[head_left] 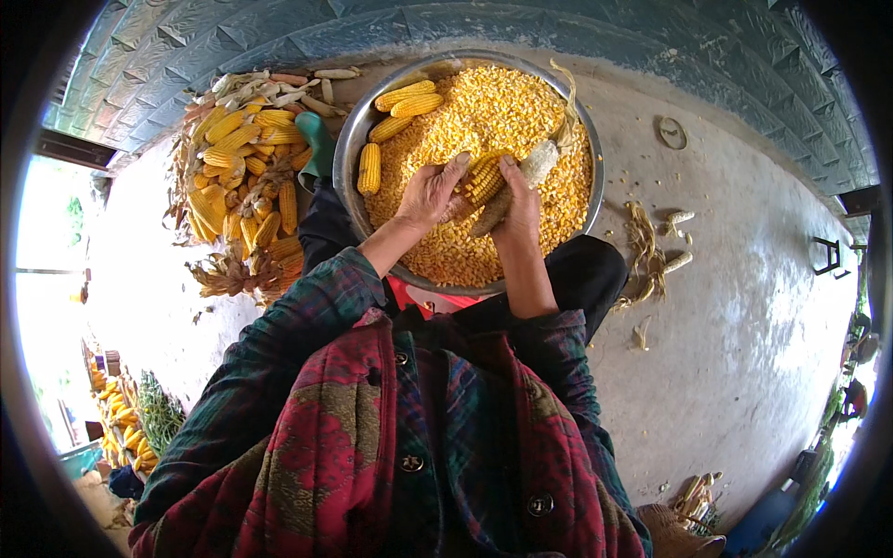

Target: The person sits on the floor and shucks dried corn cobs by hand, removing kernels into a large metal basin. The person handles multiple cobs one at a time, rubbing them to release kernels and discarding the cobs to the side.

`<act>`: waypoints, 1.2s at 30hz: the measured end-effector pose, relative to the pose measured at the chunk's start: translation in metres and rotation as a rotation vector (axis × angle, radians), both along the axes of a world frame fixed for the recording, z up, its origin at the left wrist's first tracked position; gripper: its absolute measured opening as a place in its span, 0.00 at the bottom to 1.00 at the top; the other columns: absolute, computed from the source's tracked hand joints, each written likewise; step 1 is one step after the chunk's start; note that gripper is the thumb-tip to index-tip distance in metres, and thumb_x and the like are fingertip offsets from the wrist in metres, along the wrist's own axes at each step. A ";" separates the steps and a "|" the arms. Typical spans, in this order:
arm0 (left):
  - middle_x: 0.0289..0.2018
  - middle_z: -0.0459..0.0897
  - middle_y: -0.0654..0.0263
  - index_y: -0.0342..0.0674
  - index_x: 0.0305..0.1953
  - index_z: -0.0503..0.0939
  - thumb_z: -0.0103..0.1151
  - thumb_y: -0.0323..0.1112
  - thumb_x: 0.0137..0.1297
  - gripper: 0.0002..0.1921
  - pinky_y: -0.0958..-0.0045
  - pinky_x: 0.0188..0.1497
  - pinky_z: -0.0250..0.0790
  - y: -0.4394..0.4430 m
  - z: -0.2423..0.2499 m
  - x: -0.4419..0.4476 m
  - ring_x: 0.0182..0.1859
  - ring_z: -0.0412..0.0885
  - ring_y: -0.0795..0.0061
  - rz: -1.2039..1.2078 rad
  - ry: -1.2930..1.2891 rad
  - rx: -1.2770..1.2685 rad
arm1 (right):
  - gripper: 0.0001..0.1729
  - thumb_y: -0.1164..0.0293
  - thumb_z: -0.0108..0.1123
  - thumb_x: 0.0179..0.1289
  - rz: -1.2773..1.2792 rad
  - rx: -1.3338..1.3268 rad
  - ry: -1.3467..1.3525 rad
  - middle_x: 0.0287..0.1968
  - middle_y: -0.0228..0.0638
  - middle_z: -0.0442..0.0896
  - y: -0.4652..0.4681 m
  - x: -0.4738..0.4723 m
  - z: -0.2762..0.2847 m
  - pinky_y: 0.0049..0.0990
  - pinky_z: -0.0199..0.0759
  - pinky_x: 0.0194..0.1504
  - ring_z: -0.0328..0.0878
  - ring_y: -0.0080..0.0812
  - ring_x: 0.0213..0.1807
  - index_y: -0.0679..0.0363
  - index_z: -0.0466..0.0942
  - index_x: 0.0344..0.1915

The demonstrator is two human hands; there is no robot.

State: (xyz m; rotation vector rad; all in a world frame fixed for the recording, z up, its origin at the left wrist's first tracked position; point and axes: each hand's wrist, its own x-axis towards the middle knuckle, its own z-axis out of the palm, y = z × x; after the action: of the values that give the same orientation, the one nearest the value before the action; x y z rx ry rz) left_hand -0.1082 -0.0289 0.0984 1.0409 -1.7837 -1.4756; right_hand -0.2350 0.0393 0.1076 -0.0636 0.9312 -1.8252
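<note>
A wide metal basin [342, 157] full of loose corn kernels [488, 97] stands before me between my knees. Over the kernels, my left hand [432, 192] and my right hand [518, 202] grip a partly shelled corn cob [486, 180] between them, with bare rows showing among the yellow kernels. My right hand also has a bare cob [494, 209] under its fingers. A pale cob [539, 164] with dry husk attached lies just beyond the right thumb. Several whole ears of corn [370, 169] rest on the kernels at the basin's left side.
Left of the basin lies a large pile of husked corn ears [223, 164], with a green rubber boot [317, 146] at its edge. Stripped cobs [678, 262] and dry husks [642, 237] lie on the concrete floor to the right. A ridged, bluish wall [628, 42] runs behind the basin.
</note>
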 end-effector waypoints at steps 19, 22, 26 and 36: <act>0.31 0.82 0.59 0.33 0.39 0.80 0.54 0.59 0.63 0.28 0.67 0.37 0.70 -0.001 0.021 -0.007 0.35 0.78 0.71 -0.003 -0.105 0.231 | 0.17 0.65 0.60 0.62 -0.001 -0.012 0.020 0.40 0.32 0.80 0.002 0.000 -0.004 0.28 0.72 0.44 0.77 0.28 0.40 0.63 0.76 0.47; 0.45 0.80 0.66 0.34 0.50 0.78 0.59 0.57 0.61 0.29 0.72 0.52 0.65 0.002 0.031 -0.005 0.48 0.75 0.75 -0.051 0.132 0.418 | 0.21 0.62 0.61 0.61 0.025 -0.013 0.089 0.41 0.32 0.80 -0.002 -0.005 -0.002 0.28 0.70 0.46 0.76 0.27 0.42 0.65 0.75 0.49; 0.38 0.81 0.68 0.33 0.43 0.80 0.63 0.49 0.61 0.22 0.75 0.45 0.67 0.003 0.039 -0.002 0.42 0.76 0.80 -0.018 0.003 0.379 | 0.28 0.56 0.62 0.60 0.076 0.111 0.340 0.43 0.33 0.80 0.000 -0.023 0.003 0.27 0.65 0.49 0.73 0.26 0.45 0.66 0.76 0.51; 0.39 0.82 0.64 0.30 0.46 0.78 0.60 0.48 0.62 0.23 0.76 0.43 0.69 0.000 0.044 0.004 0.41 0.78 0.78 -0.109 0.127 0.365 | 0.17 0.64 0.61 0.62 0.144 -0.029 0.048 0.38 0.29 0.80 -0.004 -0.018 -0.006 0.24 0.70 0.30 0.76 0.23 0.32 0.62 0.76 0.47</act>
State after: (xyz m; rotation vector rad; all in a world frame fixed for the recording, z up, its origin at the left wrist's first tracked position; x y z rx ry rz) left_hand -0.1044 -0.0289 0.1421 1.0066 -1.5372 -1.9402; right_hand -0.2534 0.0351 0.1020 -0.1888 0.9101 -1.7105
